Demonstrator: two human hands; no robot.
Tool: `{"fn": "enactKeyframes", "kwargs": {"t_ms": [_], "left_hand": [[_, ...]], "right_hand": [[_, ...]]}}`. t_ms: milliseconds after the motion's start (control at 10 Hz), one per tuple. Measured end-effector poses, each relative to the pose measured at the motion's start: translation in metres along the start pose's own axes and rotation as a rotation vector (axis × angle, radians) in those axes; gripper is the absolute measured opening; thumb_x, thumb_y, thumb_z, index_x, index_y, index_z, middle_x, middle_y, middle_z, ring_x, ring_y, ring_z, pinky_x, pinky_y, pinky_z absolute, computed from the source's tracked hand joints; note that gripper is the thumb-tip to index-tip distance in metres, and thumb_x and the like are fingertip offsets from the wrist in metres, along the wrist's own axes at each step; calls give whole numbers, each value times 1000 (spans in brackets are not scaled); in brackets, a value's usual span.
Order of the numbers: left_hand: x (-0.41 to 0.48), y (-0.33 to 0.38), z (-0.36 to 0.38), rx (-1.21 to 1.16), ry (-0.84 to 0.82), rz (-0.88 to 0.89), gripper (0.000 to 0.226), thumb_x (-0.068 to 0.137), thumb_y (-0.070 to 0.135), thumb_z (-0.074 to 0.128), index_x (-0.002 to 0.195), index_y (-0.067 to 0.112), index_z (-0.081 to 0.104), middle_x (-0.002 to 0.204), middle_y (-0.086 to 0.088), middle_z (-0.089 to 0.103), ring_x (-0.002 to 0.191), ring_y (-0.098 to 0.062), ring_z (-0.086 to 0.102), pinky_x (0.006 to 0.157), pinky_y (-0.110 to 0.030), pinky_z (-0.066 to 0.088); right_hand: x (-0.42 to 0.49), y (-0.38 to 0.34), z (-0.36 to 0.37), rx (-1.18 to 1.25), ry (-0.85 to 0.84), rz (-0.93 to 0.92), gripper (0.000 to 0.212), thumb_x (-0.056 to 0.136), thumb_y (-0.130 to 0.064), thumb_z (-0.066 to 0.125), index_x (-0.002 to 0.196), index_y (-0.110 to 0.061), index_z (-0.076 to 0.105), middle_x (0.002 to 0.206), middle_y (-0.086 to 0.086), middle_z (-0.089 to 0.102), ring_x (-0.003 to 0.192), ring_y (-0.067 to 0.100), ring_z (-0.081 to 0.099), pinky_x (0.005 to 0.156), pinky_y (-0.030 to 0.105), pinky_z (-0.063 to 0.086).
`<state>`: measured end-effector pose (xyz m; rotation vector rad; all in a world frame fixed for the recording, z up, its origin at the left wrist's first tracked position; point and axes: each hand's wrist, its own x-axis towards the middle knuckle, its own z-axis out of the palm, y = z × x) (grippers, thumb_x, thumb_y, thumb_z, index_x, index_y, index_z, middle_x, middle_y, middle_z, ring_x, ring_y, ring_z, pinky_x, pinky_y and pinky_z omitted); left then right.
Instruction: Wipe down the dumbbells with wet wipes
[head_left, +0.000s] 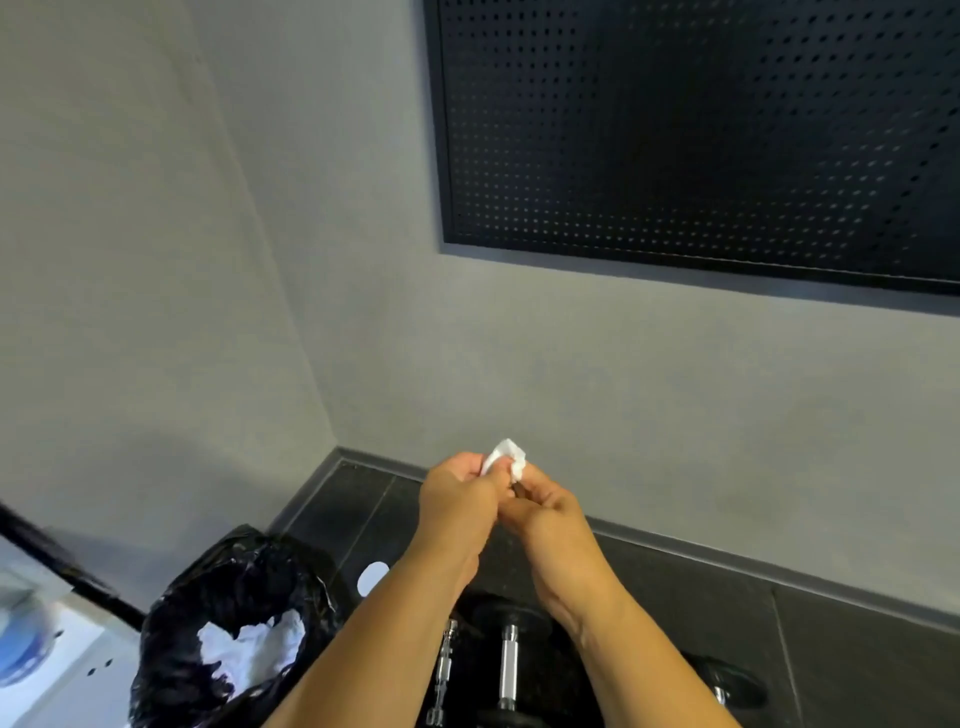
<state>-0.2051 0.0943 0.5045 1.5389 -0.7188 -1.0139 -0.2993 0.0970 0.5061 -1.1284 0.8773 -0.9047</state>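
**A:** Where is the wet wipe?

**B:** The wet wipe (504, 457) is held in the air above the dumbbell (509, 665), between both hands. It is small, white and crumpled, and a bunched corner stands up past the fingertips.

**A:** How do the hands hold it?

**B:** The left hand (460, 501) has its fingers curled round one side of the wipe, with the back of the hand toward the camera. The right hand (550, 514) pinches the other side with its knuckles bent. The hands meet at the fingers. Both bare forearms reach up over the dumbbell from the bottom edge.

**A:** And the dumbbell itself?

**B:** It lies on the floor under the forearms. It has a smooth, bright chrome handle between dark round heads, partly hidden by the arms. Just left of it is a thinner, ridged metal bar (445, 670). To its right, well apart, a second dumbbell (732, 686) shows a black rounded head.

**A:** What surrounds it?

**B:** Left of the dumbbell is a glossy, wrinkled black bin bag (234, 597), open at the top, with crumpled white wipes (254, 644) inside. Between the bag and the dumbbell, farther back, a white round spot (373, 578) lies on the floor (857, 649), which is dark matte tile with thin joints. Behind the dumbbell rises a grey, finely textured wall (571, 364). High above hangs a black panel (701, 130) perforated with rows of small holes.
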Motion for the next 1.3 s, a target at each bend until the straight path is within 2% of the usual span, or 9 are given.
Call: {"fn": "enactKeyframes", "kwargs": {"t_ms": [200,300,400,500,600,800,900,1100,1300], "left_hand": [[4,8,-38,86,265,289,14,82,14,72,75,22,63,73,-6,70,73,-27,67,70,-42,53],[-7,11,-46,89,236,340,25,81,2,67,79,27,63,75,2,70,72,-14,66,65,-26,54],[-13,7,-57,83,240,336,24,81,-1,62,77,23,67,72,1,71,67,-10,67,59,-21,52],[-12,0,-81,108,301,327,18,80,4,67,80,22,70,73,4,72,69,-7,67,62,-20,52],[-10,-7,-115,150,293,291,21,78,3,70,93,17,72,80,4,73,72,-1,68,66,-16,52],[4,-36,-180,327,290,262,21,87,13,66,66,15,67,60,10,63,58,-4,56,62,-31,47],[19,-50,-207,257,382,135,11,85,5,65,75,9,65,57,5,63,50,-5,56,52,-20,43],[57,-90,-273,461,666,7,6,80,20,64,76,18,60,68,2,63,66,-20,59,60,-31,47],[75,-137,-308,868,415,-288,50,81,14,59,130,19,54,114,-6,65,102,-28,62,77,-31,51]], "right_hand": [[-8,-27,20,158,57,-36,22,88,-4,60,106,-13,71,97,-1,75,92,4,69,82,18,51],[0,-27,39,43,80,-81,28,90,-9,60,115,-21,63,102,-8,71,93,1,67,82,15,53],[16,-16,58,-106,57,-61,33,90,-10,61,123,-16,61,110,-5,68,103,11,65,95,32,52],[36,0,78,-267,83,-100,14,88,-7,62,90,-11,76,88,5,75,85,24,71,85,45,56],[55,18,97,-439,77,-113,32,89,-12,60,57,-12,68,57,6,67,55,23,61,64,45,57],[79,64,149,-748,-75,-149,44,88,-28,62,54,-1,56,51,16,60,44,23,46,50,41,51],[91,84,178,-746,-158,-138,50,90,-36,60,53,-3,56,49,10,60,46,25,54,57,41,52],[103,101,218,-637,-358,95,24,96,-37,43,85,-24,60,76,0,65,56,19,69,74,44,56],[105,122,218,-665,-333,148,42,98,-38,40,93,-3,61,85,11,66,60,21,69,76,51,56]]}}
